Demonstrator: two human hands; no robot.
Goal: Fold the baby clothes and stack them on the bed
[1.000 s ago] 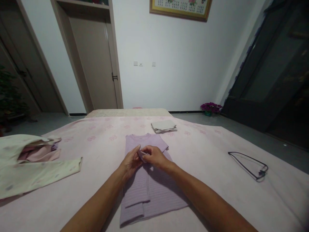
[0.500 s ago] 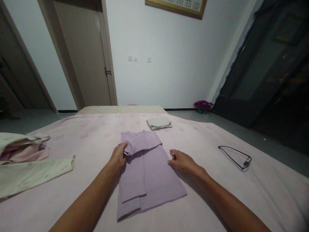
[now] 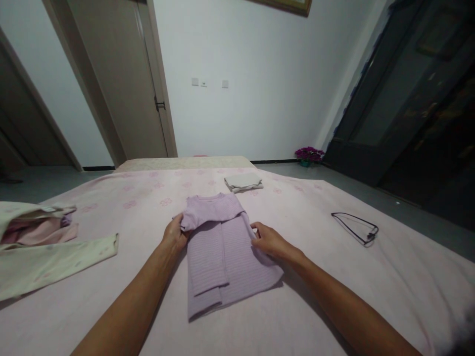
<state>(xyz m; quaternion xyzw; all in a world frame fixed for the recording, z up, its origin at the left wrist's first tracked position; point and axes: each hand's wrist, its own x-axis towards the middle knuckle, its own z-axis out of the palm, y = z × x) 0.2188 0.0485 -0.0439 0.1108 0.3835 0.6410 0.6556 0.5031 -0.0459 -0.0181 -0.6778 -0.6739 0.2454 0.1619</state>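
A light purple ribbed top [image 3: 241, 262] lies partly folded in front of me, its neckline pointing away. One sleeve is laid lengthwise down the left part of the body, and the other crosses near the neckline. At the upper left edge, my left hand [image 3: 175, 233] is closed on the sleeve end. On the opposite side, my right hand [image 3: 269, 241] pinches the right edge of the top, lifting that side slightly off the bed. The fingertips of both hands are partly hidden by cloth.
A folded pale cloth [image 3: 243, 182] lies beyond the top. To the right rest black-framed glasses [image 3: 356, 227]. Cream and pink clothes [image 3: 55, 252] are heaped at left on the pink flowered bedsheet [image 3: 148, 309]. A potted purple flower plant [image 3: 308, 155] stands on the floor.
My right hand has moved left and taken hold of the top's right edge, which is now lifted. My left hand has shifted slightly left with the sleeve end.
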